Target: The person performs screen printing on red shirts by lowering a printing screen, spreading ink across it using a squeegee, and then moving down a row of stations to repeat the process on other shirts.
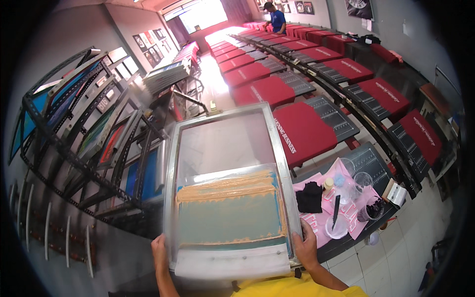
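Note:
Both my hands hold a metal-edged screen-printing frame [276, 153] in front of me. My left hand [159, 251] is closed on its lower left side. My right hand [306, 246] grips the lower right side. Peach-orange ink [227, 190] lies in a thick band across the mesh, with smears along the edges of a blue-green area [227, 218]. Above the band the mesh is see-through. A white strip [230, 262] covers the end nearest me. What lies under the frame is mostly hidden.
Red shirts [299, 133] lie on long rows of boards. At right, a pink printed cloth [324, 230] carries a black cloth [309, 198], plastic cups [363, 182] and a white lid-like disc [337, 226]. A rack [81, 163] of screens stands left. A person in blue [277, 21] stands far back.

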### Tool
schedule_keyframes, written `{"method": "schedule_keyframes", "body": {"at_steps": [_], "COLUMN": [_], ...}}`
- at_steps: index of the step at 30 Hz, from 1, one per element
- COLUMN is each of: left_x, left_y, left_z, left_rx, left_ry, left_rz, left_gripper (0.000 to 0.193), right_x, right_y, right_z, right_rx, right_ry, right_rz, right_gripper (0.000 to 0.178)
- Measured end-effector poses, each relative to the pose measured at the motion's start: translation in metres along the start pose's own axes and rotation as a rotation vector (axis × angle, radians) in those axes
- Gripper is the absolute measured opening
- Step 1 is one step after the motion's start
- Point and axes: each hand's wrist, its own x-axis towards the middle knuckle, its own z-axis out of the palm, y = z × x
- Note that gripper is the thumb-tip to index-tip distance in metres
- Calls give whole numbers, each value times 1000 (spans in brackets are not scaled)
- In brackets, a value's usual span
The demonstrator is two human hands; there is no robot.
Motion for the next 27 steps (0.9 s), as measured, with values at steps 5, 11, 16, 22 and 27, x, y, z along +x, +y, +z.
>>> {"method": "schedule_keyframes", "body": {"at_steps": [5,11,16,22,27], "left_x": [90,179,237,328,438], "left_y": [6,4,29,47,32], "left_z": [42,111,186,302,388], "left_rx": [94,183,150,198,218], "left_ry": [-185,-376,-454,-511,-602], "left_rz": [-62,100,8,179,551], "left_gripper": [38,45,45,38,40], "right_x": [41,77,119,192,255], "right_y": [-4,-6,1,46,38], "right_z": [35,56,71,79,104], "right_rx": [-37,-68,-76,-76,-40], "right_ry": [137,294,432,640,768], "right_rz": [-58,-1,-22,-47,-54], "right_gripper": [50,48,45,43,42]}}
